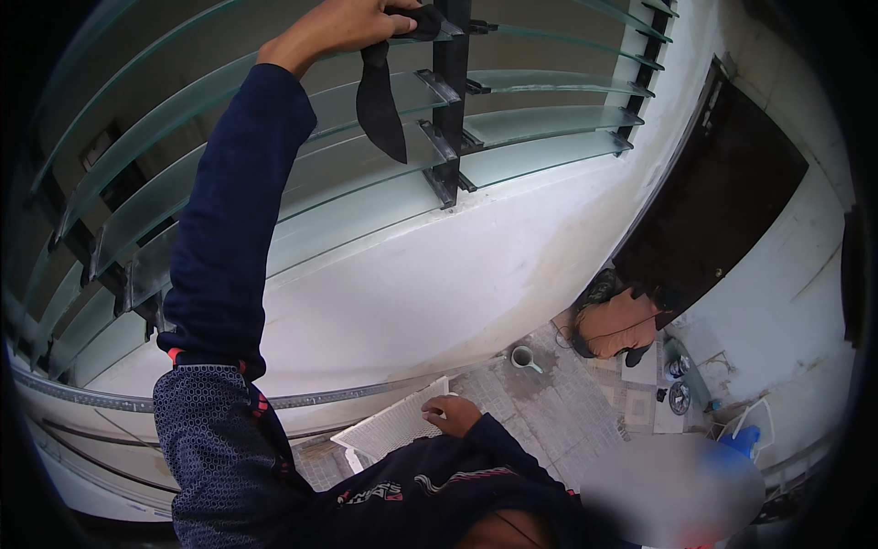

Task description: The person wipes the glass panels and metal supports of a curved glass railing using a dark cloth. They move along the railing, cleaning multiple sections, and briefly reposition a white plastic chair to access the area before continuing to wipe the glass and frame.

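At the top centre, the left hand (349, 25) pinches a black cloth (380, 108) in its grip at a glass louvre slat (352, 108) beside the dark window post (450, 99), probably to press fabric against the glass; 1 loose end hangs down. At lower centre, the right hand (454, 414), by a white panel (395, 423), has a loose, half-curled grip with nothing visible inside. Below centre right, a handled mug (523, 358) stands on darkened floor (553, 377); its contents are unclear.
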Available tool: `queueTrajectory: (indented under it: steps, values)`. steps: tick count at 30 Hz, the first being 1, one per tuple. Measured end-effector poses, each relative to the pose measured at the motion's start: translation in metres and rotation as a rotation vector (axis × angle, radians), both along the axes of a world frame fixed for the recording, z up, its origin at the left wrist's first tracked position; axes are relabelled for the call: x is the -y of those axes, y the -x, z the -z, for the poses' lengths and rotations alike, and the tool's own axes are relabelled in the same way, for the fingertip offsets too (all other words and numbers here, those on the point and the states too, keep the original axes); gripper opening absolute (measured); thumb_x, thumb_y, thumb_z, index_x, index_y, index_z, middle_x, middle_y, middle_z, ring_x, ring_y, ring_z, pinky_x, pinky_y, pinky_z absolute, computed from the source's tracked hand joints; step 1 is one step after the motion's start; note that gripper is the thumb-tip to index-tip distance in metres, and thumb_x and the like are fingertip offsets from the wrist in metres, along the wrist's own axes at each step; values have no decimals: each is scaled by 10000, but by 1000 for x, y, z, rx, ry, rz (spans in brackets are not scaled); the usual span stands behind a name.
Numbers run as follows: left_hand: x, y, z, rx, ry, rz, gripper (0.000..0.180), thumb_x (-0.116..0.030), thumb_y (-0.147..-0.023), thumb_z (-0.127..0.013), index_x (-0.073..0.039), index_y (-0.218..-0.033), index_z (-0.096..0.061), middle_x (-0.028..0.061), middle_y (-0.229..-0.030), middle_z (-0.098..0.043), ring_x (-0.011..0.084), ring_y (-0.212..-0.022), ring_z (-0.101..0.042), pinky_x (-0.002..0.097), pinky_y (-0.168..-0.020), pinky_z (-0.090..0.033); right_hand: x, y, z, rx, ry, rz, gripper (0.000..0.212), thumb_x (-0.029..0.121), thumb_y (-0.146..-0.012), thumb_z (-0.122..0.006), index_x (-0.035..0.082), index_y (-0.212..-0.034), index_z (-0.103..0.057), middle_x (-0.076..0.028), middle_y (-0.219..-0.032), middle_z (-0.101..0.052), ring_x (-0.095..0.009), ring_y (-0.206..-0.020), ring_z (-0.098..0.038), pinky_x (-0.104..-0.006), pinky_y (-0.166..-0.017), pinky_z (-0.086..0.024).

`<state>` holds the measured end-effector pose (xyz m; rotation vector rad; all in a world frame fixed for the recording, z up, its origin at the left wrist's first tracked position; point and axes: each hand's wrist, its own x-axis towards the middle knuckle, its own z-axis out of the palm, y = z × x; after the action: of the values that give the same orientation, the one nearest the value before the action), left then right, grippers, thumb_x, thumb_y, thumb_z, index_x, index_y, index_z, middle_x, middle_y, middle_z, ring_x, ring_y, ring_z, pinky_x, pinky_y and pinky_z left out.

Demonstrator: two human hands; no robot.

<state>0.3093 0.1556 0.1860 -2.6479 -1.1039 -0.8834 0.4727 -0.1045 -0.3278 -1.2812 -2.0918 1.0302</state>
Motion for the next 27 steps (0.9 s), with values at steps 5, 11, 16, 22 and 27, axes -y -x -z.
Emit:
queueTrajectory:
  steps: [5,11,16,22,27]
  values:
    - [-33,-9,9,7,-452,-114,306,-152,-789,-635,-22,-1060,-688,218,-810,-685,289,-760,-688,373,-683,-520,6,13,-6,52,-37,59,243,274,-875,-633,74,-1011,-661,-117,-927,-692,-295,-851,-666,-395,-746,-522]
    - [-42,-22,1,39,-196,217,308,-129,-775,-630,-11,-1053,-689,215,-870,-696,295,-779,-698,378,-714,-533,19,21,-6,-11,-46,173,252,279,-880,-623,71,-1013,-671,-124,-922,-693,-294,-848,-669,-387,-747,-521]
    - [-20,-24,7,-9,-291,256,306,-135,-794,-615,-34,-1073,-689,212,-883,-696,314,-801,-696,383,-725,-524,28,23,-6,25,10,230,253,275,-886,-608,69,-1013,-678,-126,-929,-692,-297,-859,-664,-390,-765,-515]
    - [-18,17,-3,-84,-109,-93,284,-193,-820,-579,-4,-1000,-692,230,-908,-686,398,-886,-662,465,-769,-513,21,39,-5,19,-99,178,244,264,-880,-633,56,-1000,-677,-119,-909,-691,-286,-848,-662,-389,-771,-514]
    - [-28,-9,17,-125,-255,-47,286,-193,-849,-511,3,-985,-668,273,-989,-653,425,-957,-630,497,-844,-500,13,48,-4,45,-31,105,242,281,-882,-611,82,-1006,-674,-111,-920,-687,-309,-872,-653,-411,-757,-515]
